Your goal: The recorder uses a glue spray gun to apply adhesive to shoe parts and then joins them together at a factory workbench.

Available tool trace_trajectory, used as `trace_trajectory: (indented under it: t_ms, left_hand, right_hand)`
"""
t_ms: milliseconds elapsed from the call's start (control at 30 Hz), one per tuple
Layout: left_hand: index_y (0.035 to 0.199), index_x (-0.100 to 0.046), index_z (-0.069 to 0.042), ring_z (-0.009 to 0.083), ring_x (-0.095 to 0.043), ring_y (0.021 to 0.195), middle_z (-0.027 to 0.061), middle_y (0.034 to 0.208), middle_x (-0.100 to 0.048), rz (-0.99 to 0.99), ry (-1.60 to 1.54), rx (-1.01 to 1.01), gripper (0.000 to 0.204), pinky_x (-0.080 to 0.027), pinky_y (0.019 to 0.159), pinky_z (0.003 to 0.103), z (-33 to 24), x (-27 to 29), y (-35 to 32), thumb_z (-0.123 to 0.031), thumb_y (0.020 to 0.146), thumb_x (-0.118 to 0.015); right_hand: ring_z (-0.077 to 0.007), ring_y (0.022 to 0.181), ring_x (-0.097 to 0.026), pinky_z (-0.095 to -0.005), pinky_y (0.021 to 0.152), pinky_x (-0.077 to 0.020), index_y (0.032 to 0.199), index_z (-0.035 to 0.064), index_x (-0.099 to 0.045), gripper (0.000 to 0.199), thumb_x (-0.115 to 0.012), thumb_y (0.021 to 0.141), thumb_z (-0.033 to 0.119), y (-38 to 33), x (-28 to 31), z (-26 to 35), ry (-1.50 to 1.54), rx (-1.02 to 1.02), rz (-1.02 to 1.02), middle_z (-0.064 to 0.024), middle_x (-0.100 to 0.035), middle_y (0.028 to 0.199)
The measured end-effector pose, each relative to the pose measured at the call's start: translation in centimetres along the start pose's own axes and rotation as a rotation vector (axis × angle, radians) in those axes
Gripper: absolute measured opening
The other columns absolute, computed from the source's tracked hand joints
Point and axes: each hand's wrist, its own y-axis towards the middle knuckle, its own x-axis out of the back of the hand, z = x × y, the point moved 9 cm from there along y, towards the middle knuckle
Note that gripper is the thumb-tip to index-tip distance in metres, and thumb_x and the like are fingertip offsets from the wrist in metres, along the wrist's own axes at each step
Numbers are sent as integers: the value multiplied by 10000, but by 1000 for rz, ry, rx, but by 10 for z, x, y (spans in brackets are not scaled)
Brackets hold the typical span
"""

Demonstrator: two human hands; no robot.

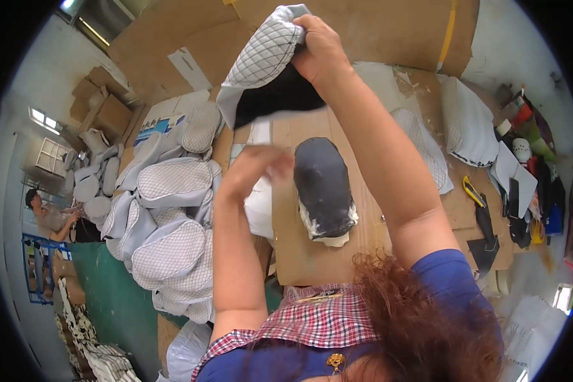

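Observation:
My right hand (321,48) is raised at the top of the view and grips the edge of a light grey quilted fabric cover (267,54) with dark diamond stitching. The cover hangs tilted, its black underside turned partly toward me. Lower down, my left hand (258,169) is blurred, its fingers loosely stretched with nothing visible in them. It is beside a dark grey oblong padded form (323,181), apart from the cover. Ragged cream foam or padding shows around the form's near end, and it lies on a brown cardboard sheet (299,264).
Several similar quilted covers (169,248) are heaped at the left. A white stitched cushion (468,121) and a quilted piece (420,137) lie at the right, near a yellow utility knife (472,190) and black scissors (484,223). Another person (51,213) is at the far left.

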Motion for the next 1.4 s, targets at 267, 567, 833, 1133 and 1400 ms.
trace_trajectory:
  t_ms: [267,567,833,1133,1400]
  left_hand:
    - [1156,-457,-26,267,-487,1050,135,1168,-504,144,-1478,-377,573,-355,914,424,1,-36,84,-51,584,-486]
    - [1258,-341,-91,262,-413,1156,108,1226,-448,-90,-1376,171,543,-357,942,456,210,-108,-34,-70,732,-475]
    - [1190,-449,4,289,-400,1177,145,1242,-459,0,-1176,-350,425,-278,1010,442,96,-48,72,-247,875,-313]
    - [1132,-484,-89,252,-481,1060,96,1132,-530,-218,-1358,-250,317,-393,866,450,74,16,102,-168,827,-468]
    - [1312,-248,-152,219,-504,980,57,1122,-489,-249,-1259,178,603,-437,728,388,239,-105,-10,-60,779,-514]
  right_hand:
    - [-256,1017,-499,-402,900,-410,1171,-8,-348,476,-527,734,-73,-95,150,-14,-81,100,-231,-142,-478,1101]
    - [-236,1040,-495,-382,888,-418,1271,72,-295,687,-577,655,-45,-324,292,-89,-176,-427,-638,-97,-490,1142]
    - [-229,1001,-526,-415,883,-447,1185,55,-397,478,-515,731,-35,-172,204,-47,-163,-208,-241,-78,-517,1079]
    - [-220,964,-545,-412,762,-470,1216,104,-381,506,-564,752,22,-85,192,-38,-275,-209,-145,-87,-515,1120]
    - [-228,996,-517,-405,823,-456,1306,146,-272,604,-556,782,45,-289,318,-55,-235,-321,-620,-100,-486,1166]
